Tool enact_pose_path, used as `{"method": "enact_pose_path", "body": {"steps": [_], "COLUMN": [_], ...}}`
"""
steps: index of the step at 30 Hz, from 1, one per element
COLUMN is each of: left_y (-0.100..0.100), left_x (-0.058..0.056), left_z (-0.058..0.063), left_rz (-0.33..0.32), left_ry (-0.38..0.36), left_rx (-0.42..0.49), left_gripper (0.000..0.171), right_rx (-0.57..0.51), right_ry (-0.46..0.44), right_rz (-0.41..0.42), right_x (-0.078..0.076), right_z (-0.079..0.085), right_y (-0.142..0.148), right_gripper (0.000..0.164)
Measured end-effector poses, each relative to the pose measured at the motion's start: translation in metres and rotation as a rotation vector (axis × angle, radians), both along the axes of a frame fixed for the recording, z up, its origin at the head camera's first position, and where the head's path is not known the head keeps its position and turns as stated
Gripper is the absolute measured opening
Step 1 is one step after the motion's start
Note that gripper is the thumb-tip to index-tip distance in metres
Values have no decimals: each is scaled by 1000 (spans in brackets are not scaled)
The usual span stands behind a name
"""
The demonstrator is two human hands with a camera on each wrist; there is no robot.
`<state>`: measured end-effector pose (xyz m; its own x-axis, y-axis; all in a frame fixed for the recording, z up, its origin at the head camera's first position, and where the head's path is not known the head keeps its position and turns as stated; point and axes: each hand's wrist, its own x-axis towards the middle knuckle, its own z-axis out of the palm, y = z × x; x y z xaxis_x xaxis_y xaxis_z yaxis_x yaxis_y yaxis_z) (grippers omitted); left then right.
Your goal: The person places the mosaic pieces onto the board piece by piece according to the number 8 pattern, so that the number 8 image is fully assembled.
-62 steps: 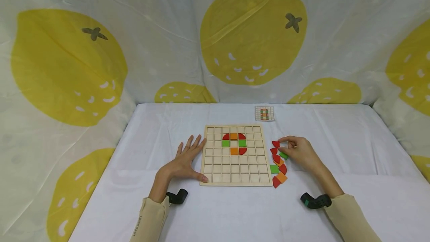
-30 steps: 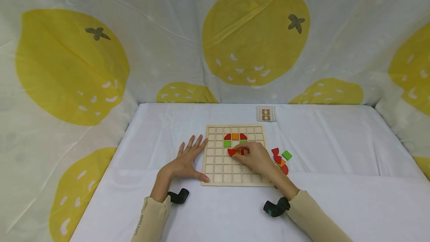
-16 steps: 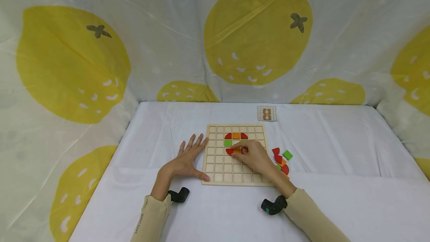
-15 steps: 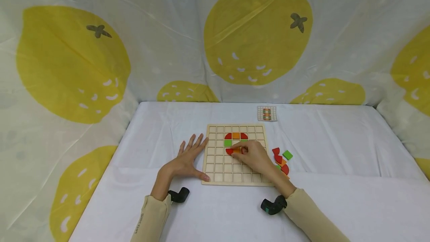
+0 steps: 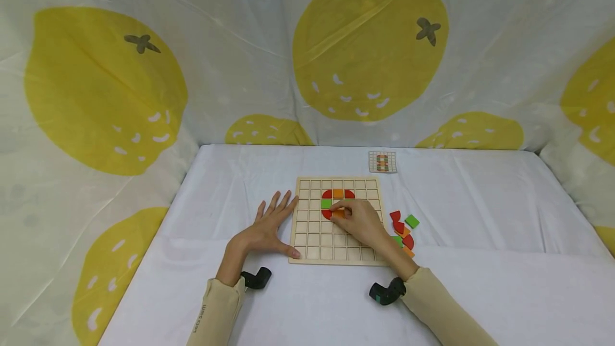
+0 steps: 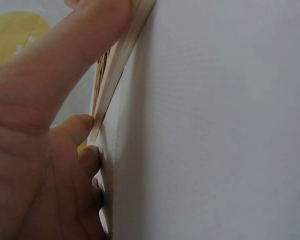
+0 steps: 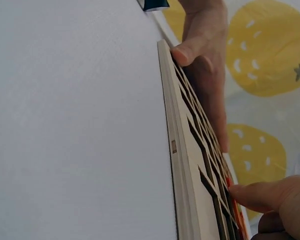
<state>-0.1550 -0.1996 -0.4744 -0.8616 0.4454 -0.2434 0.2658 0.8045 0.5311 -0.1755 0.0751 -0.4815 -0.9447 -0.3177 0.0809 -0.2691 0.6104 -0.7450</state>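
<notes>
Left hand (image 5: 261, 234) spread, released, thumb at the board's (image 5: 307, 240) near-left corner. Red piece (image 5: 326, 214) just left of board centre, at right hand's (image 5: 361, 222) bent fingers; pinched or merely pressed, can't tell. Loose pieces (image 5: 408, 241) just beside right edge. Right hand hides some grid.

The person's left hand (image 5: 261, 233) rests with fingers spread toward one o'clock (the thumb toward four), while the right hand (image 5: 360, 221) points toward ten o'clock, its thumb and forefinger close together.
</notes>
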Motion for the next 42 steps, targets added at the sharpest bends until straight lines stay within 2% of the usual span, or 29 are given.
{"method": "enact_pose_path", "body": {"steps": [5, 10, 16, 25, 33, 42], "left_y": [0, 0, -1, -2, -2, -1], "left_x": [1, 1, 0, 0, 0, 2], "left_z": [1, 1, 0, -1, -1, 1], "left_rz": [2, 1, -6, 1, -2, 0], "left_ry": [-4, 0, 0, -3, -6, 3], "left_rx": [4, 9, 17, 2, 1, 7], "left_gripper": [135, 136, 136, 136, 136, 135], "right_rx": [-12, -24, 8, 96, 129, 114], "right_ry": [-17, -59, -34, -55, -169, -171], "right_rz": [7, -15, -57, -124, -28, -12], "right_x": [1, 1, 0, 4, 5, 3], "right_z": [2, 9, 18, 21, 21, 16], "right_y": [4, 22, 67, 138, 170, 182], "right_gripper": [19, 23, 23, 24, 30, 31]}}
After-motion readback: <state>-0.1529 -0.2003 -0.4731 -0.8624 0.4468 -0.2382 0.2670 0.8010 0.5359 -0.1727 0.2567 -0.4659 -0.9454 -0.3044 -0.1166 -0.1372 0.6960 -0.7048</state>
